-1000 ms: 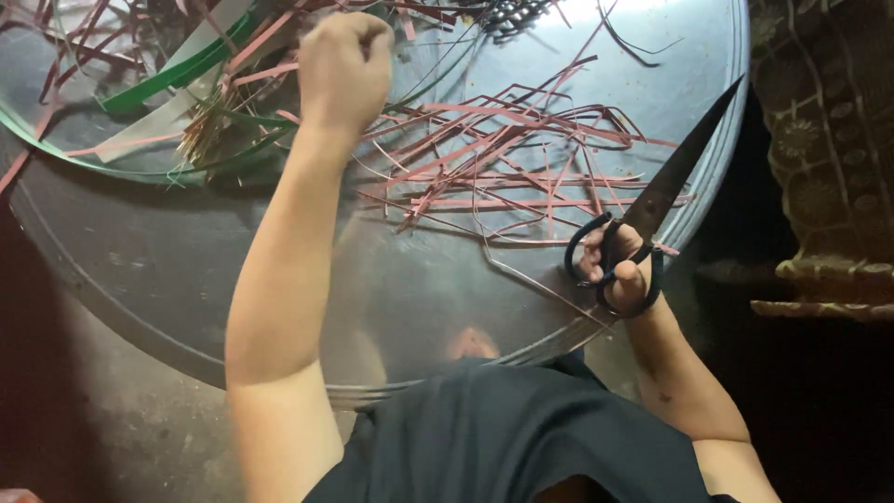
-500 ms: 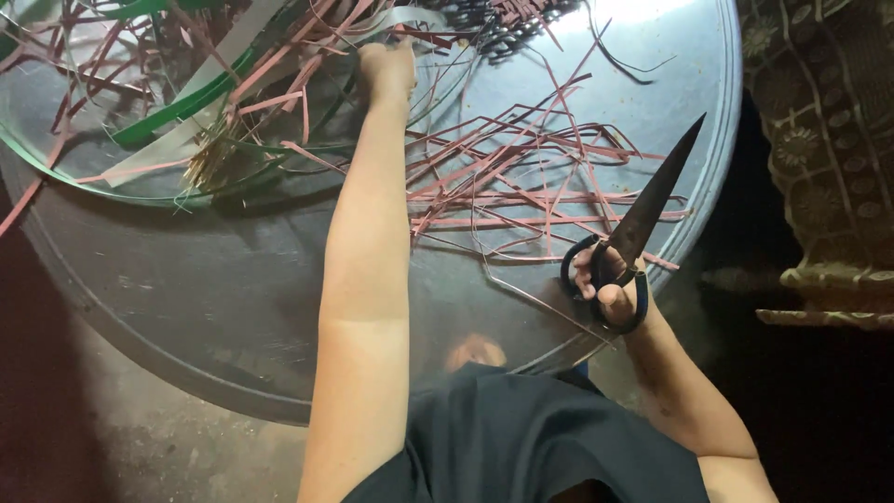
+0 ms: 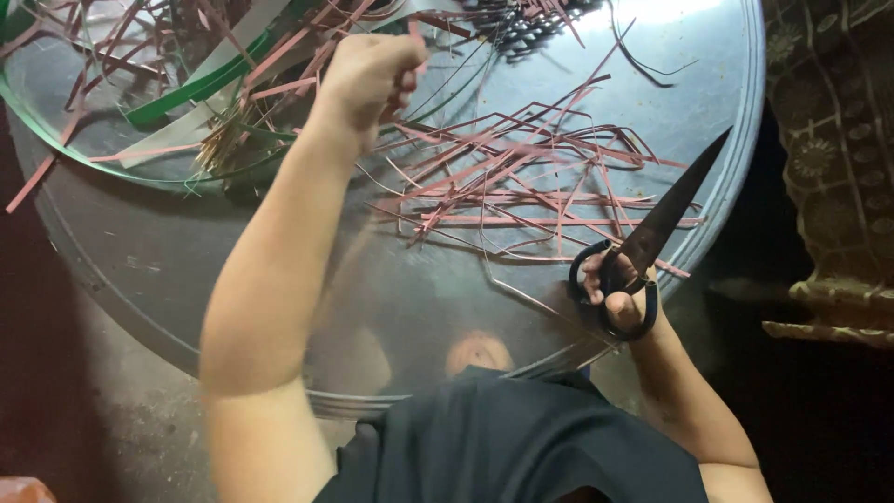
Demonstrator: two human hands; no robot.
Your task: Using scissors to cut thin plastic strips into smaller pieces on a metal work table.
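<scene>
My left hand [image 3: 371,73] is stretched out over a round metal tray [image 3: 279,298], fingers closed on a thin pink strip at the edge of a tangle. Many pink strips [image 3: 521,177] lie scattered across the tray's middle. My right hand [image 3: 619,293] grips the black handles of large dark scissors [image 3: 661,224]; their closed blades point up and to the right, near the tray's right rim.
White and green bands [image 3: 186,88] with more strips are heaped at the tray's upper left. A dark woven piece [image 3: 521,19] lies at the top edge. A patterned dark object [image 3: 838,168] stands on the right. My dark clothing fills the bottom.
My left hand has drawn back from the top of the tray toward the left pile, fingers closed on a strip. The scissors in my right hand have hardly moved.
</scene>
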